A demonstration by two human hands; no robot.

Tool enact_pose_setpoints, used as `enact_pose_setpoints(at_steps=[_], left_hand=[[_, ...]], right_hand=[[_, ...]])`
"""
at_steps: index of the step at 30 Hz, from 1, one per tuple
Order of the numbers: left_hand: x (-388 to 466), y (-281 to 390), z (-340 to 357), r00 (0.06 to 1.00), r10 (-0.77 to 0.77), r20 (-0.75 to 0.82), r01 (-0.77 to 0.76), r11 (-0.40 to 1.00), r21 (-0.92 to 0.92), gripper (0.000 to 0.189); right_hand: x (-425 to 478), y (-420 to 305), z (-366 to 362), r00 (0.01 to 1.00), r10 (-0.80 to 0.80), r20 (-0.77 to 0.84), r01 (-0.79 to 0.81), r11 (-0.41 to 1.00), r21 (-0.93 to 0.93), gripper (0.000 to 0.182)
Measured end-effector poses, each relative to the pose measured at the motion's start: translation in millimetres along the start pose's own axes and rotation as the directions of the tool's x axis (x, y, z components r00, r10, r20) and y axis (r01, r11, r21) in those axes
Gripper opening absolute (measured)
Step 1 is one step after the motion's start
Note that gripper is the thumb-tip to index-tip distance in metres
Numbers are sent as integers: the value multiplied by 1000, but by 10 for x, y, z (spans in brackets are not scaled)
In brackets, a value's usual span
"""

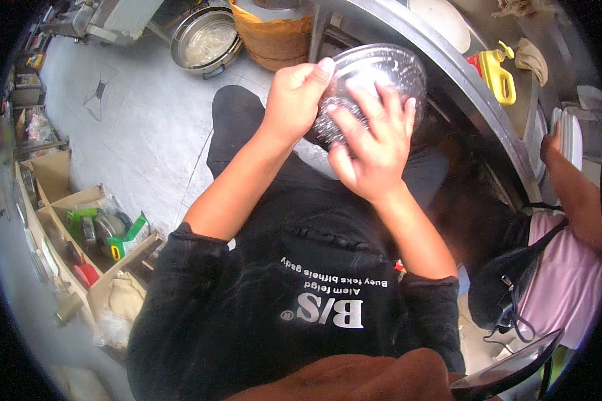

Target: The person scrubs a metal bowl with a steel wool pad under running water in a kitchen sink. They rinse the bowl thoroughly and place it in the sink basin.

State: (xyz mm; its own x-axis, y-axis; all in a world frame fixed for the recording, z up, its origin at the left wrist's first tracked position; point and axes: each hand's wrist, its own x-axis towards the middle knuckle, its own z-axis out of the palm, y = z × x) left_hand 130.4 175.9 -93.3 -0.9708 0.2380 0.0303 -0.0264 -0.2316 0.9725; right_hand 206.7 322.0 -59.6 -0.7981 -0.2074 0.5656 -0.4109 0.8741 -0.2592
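A round, shiny metal bowl (406,65) is held up over my lap, wet and flecked with suds. My left hand (296,97) grips its near-left rim, thumb on top. My right hand (376,135) lies over the bowl with fingers spread, pressing a steel wool scourer (338,120) against the metal. The palm and fingers hide part of the scourer. I cannot tell whether the bowl's inner or outer face is turned up.
A metal sink edge (474,85) curves past on the right, with a yellow pump bottle (499,75) and a cloth (532,60) beyond. Another person's hand (552,145) touches white plates (569,135). A two-handled pot (205,42) stands on the floor ahead; a divided wooden box (75,200) is at left.
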Motion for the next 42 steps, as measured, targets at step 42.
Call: enact_pose_setpoints(at_steps=[42], left_hand=[[-90, -270, 128, 932, -363, 17, 182, 425, -887, 55]], right_hand=[[-343, 189, -153, 646, 741, 183, -90, -164, 982, 38]])
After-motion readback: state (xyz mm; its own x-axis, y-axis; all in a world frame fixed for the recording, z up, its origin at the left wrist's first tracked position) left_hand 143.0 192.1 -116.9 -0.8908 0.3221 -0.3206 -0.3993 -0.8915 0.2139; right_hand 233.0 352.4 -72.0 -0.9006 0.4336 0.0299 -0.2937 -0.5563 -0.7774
